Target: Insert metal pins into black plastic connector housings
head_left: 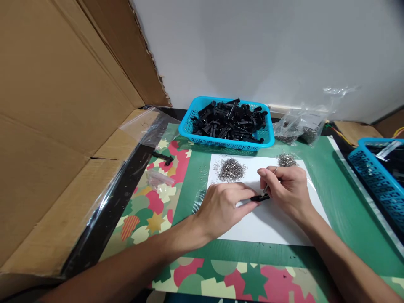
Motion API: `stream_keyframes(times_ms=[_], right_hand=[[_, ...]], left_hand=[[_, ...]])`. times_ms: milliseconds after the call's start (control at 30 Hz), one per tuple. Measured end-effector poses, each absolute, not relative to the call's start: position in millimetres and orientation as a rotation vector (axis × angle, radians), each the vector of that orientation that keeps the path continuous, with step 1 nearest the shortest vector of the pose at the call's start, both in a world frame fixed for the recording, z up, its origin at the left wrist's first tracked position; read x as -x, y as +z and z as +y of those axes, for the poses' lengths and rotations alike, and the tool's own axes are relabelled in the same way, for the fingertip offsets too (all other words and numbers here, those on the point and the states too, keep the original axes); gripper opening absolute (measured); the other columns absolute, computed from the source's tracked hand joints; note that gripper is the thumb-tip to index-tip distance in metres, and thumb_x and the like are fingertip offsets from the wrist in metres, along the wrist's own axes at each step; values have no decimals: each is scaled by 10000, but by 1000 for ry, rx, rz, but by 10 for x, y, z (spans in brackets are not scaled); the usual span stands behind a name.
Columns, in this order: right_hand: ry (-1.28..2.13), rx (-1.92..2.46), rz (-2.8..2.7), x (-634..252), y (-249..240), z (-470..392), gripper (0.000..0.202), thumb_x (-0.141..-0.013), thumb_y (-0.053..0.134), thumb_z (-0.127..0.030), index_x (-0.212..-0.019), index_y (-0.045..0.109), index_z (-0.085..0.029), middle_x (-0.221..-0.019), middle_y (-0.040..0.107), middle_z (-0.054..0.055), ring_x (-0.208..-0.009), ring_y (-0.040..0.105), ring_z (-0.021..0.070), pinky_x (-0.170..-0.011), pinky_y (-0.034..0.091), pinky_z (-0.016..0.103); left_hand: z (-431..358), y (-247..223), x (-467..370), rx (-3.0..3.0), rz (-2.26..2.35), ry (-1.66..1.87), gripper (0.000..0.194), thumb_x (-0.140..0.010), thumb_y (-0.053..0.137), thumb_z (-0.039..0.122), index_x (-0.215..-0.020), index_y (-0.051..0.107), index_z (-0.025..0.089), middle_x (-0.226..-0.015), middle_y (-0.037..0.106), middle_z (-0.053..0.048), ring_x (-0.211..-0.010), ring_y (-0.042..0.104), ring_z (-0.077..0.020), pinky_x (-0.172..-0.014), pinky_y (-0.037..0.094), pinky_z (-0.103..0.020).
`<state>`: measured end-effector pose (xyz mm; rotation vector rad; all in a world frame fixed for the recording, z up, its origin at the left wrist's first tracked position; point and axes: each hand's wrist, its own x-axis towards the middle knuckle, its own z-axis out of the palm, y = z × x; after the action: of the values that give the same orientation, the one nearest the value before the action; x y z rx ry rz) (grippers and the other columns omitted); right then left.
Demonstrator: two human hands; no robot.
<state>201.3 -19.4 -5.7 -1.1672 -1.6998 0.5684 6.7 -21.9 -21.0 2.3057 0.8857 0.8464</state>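
Observation:
My left hand (229, 205) pinches a small black plastic part (259, 198) just above a white sheet of paper (252, 231). Held like a pen in my right hand (287, 187) is a thin metal tool, perhaps tweezers (265, 189), its tip against or close to the black part. The exact contact between them is too small to make out. On the paper behind my left hand lies a pile of tiny metal pieces (232, 169). Another such pile (286, 159) sits just beyond my right hand.
A blue basket (227, 145) full of black plastic parts stands at the back. Clear bags (299, 124) of small pieces lie beside it. Another blue basket (378, 181) is at the right. One loose black part (163, 158) rests at left, near cardboard (63, 139).

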Motion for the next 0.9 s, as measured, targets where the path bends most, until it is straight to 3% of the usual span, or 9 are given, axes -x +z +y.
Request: stream_keyframes(times_ms=[200,500,900], right_hand=[[504,1067,-1675,-1961,-210,-208,505,-1022,648,-229,-530,547,-173,-458,516,-63,-405,391,44,-443,332,190],[427,1105,-1721,-1930,-189,-206,538,-1040,605,-204,-513,500,-179,-445,477,-68,-388,395,41,-439,337,194],[-60,1178,-1880,-1944,-233,-265,567,-1072,537,-206,-506,503,-193,-401,423,-66,-345,362,50,-434,278,246]], left_hand=[[-215,-220,-60,-2313,844,848,78,-921,785,161,-977,829,192,-1032,842,-2,-863,802,-202,-709,581,-286],[-207,-240,-56,-2336,821,860,103,-921,785,154,-1011,833,169,-972,832,-10,-839,787,-189,-692,581,-276],[-200,-218,-36,-2338,817,772,127,-957,719,135,-905,832,160,-802,765,-16,-703,725,-168,-615,518,-271]])
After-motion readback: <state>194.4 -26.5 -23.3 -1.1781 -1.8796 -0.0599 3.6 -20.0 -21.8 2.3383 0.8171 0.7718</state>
